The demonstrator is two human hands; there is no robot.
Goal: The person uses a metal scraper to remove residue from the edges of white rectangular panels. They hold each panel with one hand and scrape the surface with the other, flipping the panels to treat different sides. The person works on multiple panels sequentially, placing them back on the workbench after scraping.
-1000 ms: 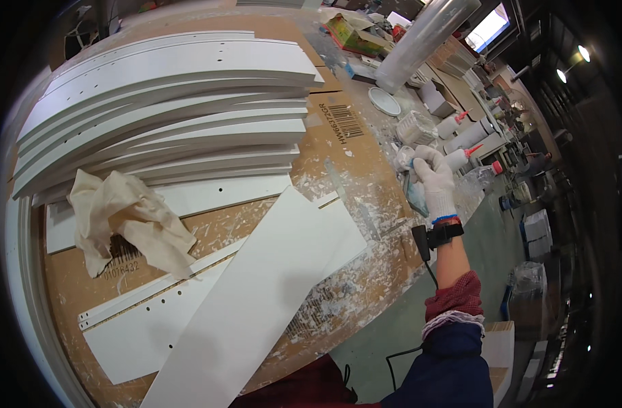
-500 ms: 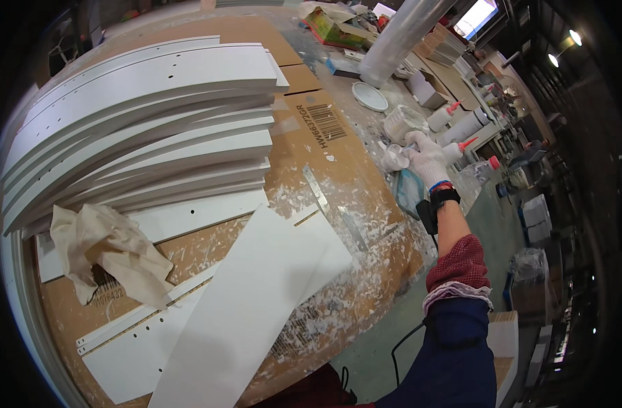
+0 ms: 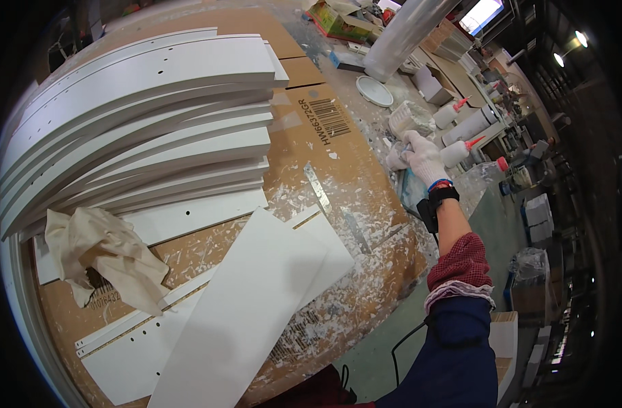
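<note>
Small white cup [image 3: 397,160]: in gloved right hand's [image 3: 423,158] grip at right edge of cardboard-covered bench [image 3: 338,136], partly hidden by fingers. Thin stick-like tool [image 3: 405,147] pokes up from grip, tilted toward clear plastic container [image 3: 407,120] just beyond it. White squeeze bottle, red nozzle [image 3: 459,152]: lies tilted just right of hand.
</note>
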